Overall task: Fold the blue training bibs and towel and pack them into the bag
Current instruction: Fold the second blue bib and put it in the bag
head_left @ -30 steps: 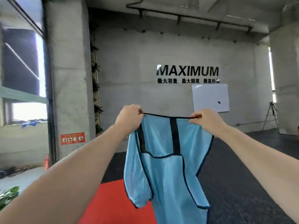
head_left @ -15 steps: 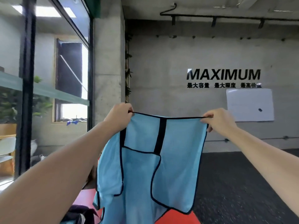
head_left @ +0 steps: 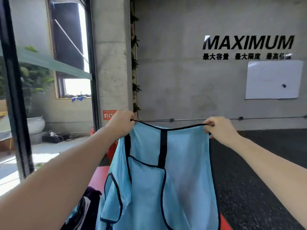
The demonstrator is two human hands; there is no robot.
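**Blue bib held up by its top edge**

Head view: both arms reach forward. The left hand (head_left: pixel 122 124) and right hand (head_left: pixel 219 128) each pinch a top corner of the blue bib (head_left: pixel 174 171), stretching its black-trimmed edge between them; it hangs in front of the red mat (head_left: pixel 99 176). Dark clothing (head_left: pixel 89 205) lies lower left. A whiteboard (head_left: pixel 274 79) hangs on the concrete wall.

Dark speckled floor (head_left: pixel 249 188) carries a red mat (head_left: pixel 98 178).
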